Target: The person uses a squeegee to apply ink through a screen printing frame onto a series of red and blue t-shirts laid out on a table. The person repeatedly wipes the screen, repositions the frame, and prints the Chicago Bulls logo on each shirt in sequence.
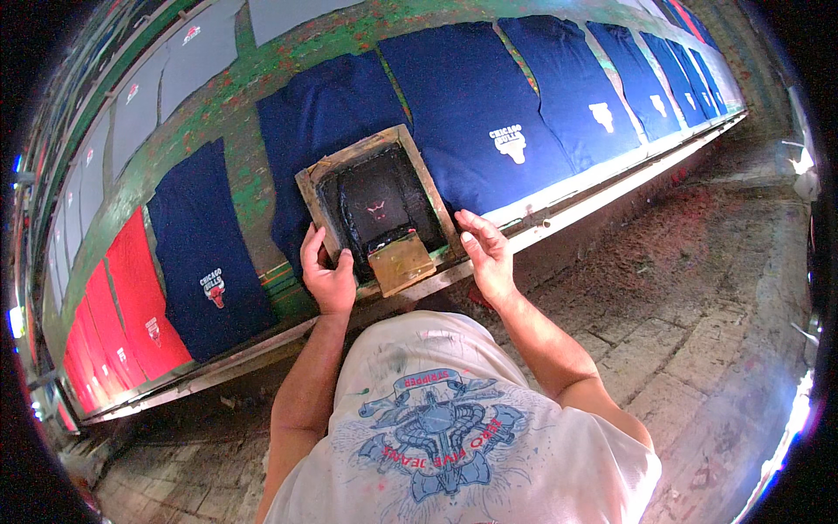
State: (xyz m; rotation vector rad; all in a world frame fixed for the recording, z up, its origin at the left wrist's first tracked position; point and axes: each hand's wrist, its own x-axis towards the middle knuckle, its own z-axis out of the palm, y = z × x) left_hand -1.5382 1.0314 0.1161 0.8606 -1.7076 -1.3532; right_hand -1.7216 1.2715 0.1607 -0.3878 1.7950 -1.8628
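Green paint-spotted counter (253,96) supports a dark rectangular wood-framed screen (375,194) between the left hand (330,278), gripping its near-left edge, and right hand (489,255), half-open beside it. Level, even handling should prevent smearing.

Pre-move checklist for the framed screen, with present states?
1. Rectangular wooden-framed dark screen over plain navy fabric panel: ok.
2. Left hand at the frame's left rail: ok.
3. Right hand gripping the right rail: cannot tell; it's close beside it.
4. Tan rectangular block held by a hand: not ok; neither holds it.
5. Frame clear of printed navy panel on its left: ok.
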